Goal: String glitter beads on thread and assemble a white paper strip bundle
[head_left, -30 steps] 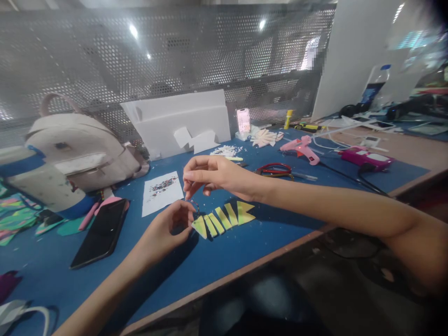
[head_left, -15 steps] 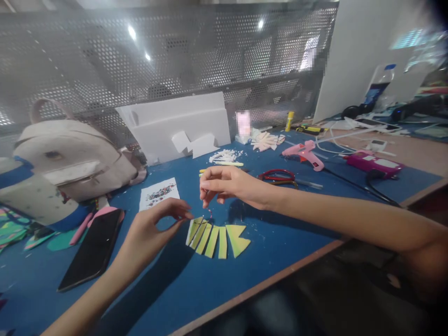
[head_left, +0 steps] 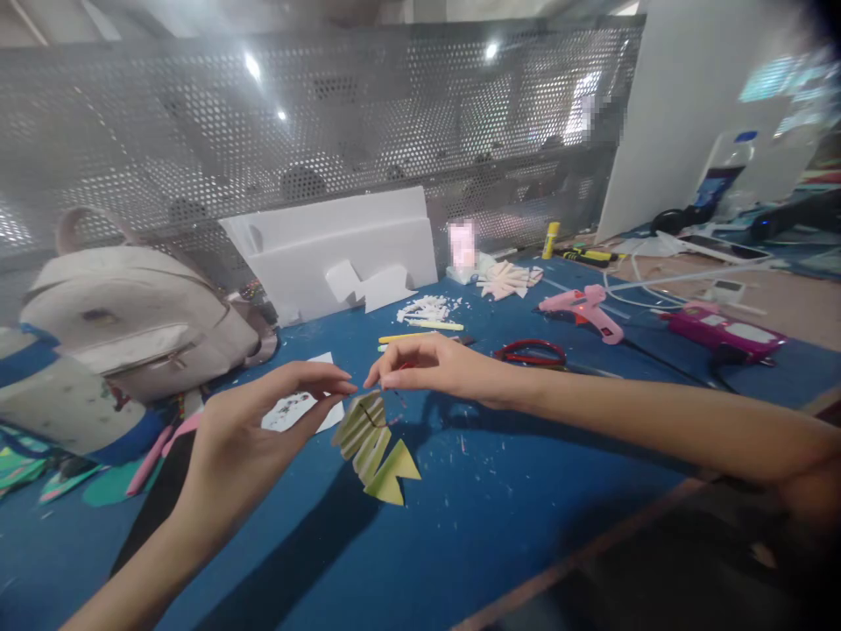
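A string of yellow-green foam strips ending in a fishtail piece (head_left: pixel 373 447) hangs bunched just above the blue table (head_left: pixel 499 526). It dangles from a thin dark thread held between my two hands. My left hand (head_left: pixel 263 429) pinches thumb and forefinger at the thread's left end. My right hand (head_left: pixel 440 368) pinches the right end, fingertips almost touching the left hand's. The thread itself is barely visible.
A white backpack (head_left: pixel 131 307) and a black phone (head_left: pixel 161 478) lie at the left. White foam boards (head_left: pixel 335 245) lean on the perforated screen. A glitter paper (head_left: pixel 295 409), red scissors (head_left: pixel 529 353), a pink glue gun (head_left: pixel 582 307) and foam scraps (head_left: pixel 424 308) lie behind the hands.
The yellow strips lay spread flat on the table; now they hang lifted and bunched between my hands. Both hands rose and their fingertips came together.
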Available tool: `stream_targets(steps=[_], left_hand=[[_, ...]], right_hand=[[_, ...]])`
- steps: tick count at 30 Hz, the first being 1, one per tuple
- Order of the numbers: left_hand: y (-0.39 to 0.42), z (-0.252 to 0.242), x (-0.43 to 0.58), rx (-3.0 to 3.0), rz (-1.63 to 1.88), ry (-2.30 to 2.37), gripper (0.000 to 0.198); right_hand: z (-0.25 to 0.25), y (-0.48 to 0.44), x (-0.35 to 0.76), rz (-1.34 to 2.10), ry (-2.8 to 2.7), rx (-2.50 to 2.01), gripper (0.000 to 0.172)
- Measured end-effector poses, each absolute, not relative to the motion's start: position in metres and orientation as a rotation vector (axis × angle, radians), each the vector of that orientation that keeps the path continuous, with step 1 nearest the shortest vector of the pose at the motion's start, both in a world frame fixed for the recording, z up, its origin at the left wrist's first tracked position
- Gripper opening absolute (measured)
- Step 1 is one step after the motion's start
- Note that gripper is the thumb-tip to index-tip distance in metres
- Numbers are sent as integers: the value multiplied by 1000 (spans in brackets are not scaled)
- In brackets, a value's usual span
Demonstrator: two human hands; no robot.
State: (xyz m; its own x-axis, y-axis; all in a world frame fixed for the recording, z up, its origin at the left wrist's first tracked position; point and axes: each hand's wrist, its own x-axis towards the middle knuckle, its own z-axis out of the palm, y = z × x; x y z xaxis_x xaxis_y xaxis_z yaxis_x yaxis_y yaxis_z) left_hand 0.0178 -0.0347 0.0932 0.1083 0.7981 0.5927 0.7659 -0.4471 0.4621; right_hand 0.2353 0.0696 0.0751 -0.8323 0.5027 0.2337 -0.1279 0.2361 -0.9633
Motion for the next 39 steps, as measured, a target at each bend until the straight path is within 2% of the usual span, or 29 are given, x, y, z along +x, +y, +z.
stream_targets(steps=[3, 8, 18, 24, 32, 39], left_hand=[[-30, 94, 19, 2100, 1326, 1557, 11], [-18, 96, 16, 1868, 1342, 1440, 16], [7, 90, 13, 1392, 1211, 1347, 23], [7, 93, 20, 1375, 1356, 1305, 24], [10, 89, 22, 1102, 1187, 1230, 32], [12, 88, 26, 1157, 1290, 1279, 32]], right_hand=[[78, 70, 233, 1545, -2164, -268, 11], [81, 69, 229, 1202, -2284, -177, 6], [73, 89, 231, 734, -2330, 42, 9], [68, 96, 232, 672, -2277, 49, 9], [72, 93, 235, 828, -2257, -18, 7], [69, 94, 238, 886, -2314, -11, 5]])
